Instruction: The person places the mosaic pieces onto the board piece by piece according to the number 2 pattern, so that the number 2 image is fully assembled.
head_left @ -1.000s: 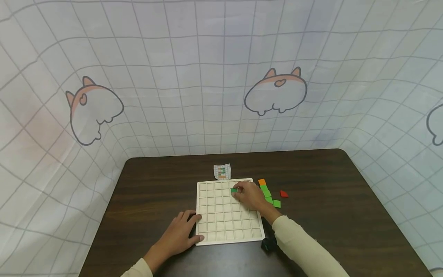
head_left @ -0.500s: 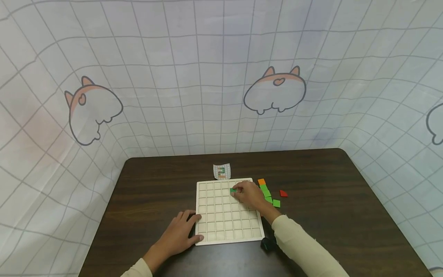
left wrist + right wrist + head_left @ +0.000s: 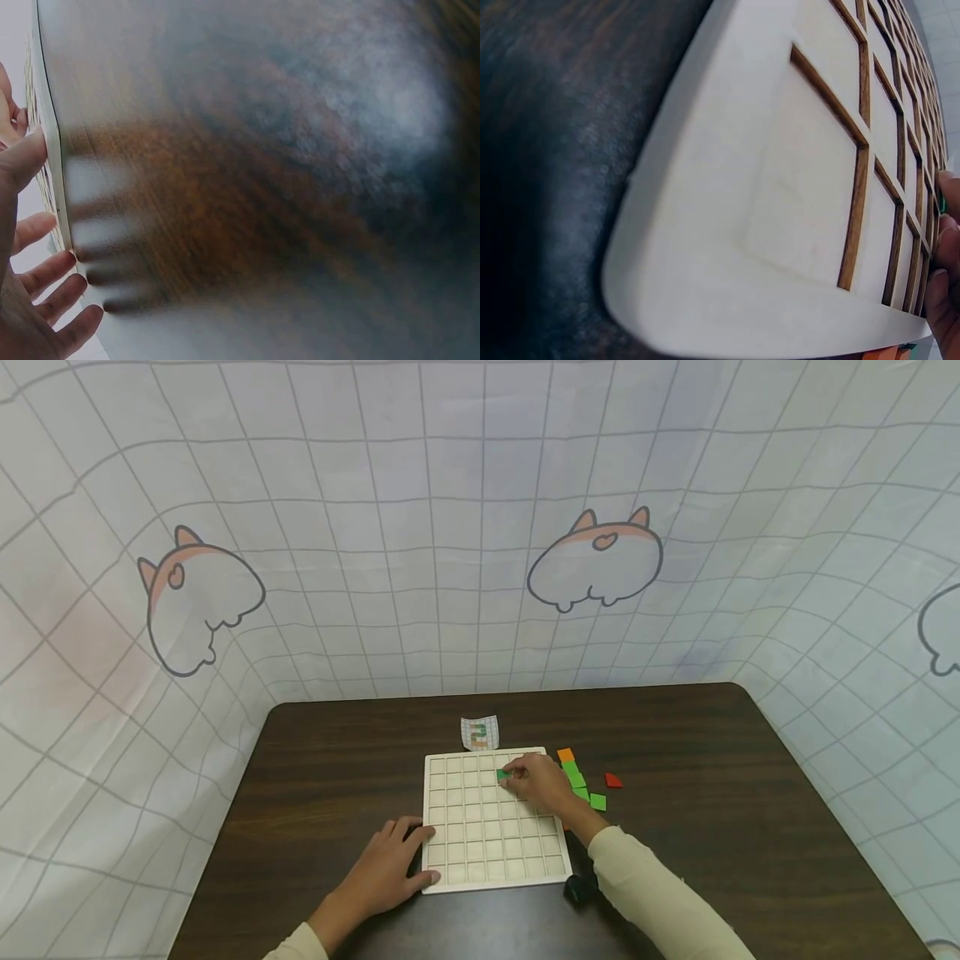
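Note:
A cream board with a grid of raised lines lies on the dark wooden table. My right hand reaches over its right side and pinches a small dark green tile between thumb and fingertips, at a square near the far edge. Fingers partly cover the tile. In the right wrist view only a sliver of green shows by the hand. My left hand rests at the board's left edge, fingers spread, thumb on the near left corner. The left wrist view shows those fingertips along the board's side.
Right of the board lie several light green tiles, an orange tile and a red rounded piece. A small printed paper with a coloured grid pattern sits behind the board. Something black stands at its near right corner.
The right hand and green tile have shifted very slightly left over the board. The left hand stays in place on the edge.

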### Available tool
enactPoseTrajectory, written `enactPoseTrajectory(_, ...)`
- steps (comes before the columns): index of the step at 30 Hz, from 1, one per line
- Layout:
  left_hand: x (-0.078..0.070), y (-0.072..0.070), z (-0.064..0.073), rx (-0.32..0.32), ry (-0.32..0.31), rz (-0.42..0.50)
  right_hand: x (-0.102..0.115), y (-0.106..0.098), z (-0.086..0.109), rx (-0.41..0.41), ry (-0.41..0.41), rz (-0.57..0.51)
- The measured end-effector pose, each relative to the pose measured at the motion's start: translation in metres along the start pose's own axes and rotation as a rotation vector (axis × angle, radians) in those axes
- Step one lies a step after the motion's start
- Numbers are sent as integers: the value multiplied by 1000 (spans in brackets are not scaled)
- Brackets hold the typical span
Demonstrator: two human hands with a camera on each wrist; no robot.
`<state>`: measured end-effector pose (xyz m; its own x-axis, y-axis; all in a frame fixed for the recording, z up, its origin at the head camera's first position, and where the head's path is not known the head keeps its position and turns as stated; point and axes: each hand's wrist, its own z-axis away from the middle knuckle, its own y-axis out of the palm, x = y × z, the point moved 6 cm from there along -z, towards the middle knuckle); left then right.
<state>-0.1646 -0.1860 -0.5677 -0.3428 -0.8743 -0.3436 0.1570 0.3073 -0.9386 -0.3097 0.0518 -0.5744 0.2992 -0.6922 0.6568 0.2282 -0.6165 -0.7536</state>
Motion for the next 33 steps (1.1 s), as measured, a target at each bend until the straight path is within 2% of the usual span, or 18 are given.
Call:
enactPoseTrajectory(12, -2, 1, -3, -6, 5, -2, -3, -3, 0, 6, 25, 7)
enactPoseTrajectory(18, -1, 2, -2, -25, 4, -15, -1, -4, 0, 36, 16, -20)
enactPoseTrajectory(28, 1, 2, -1, -22, 3, -5, 1, -5, 1, 34, -45, -29)
enactPoseTrajectory(33, 0, 2, 0, -23, 3, 5, -1, -13, 7, 18, -78, -44)
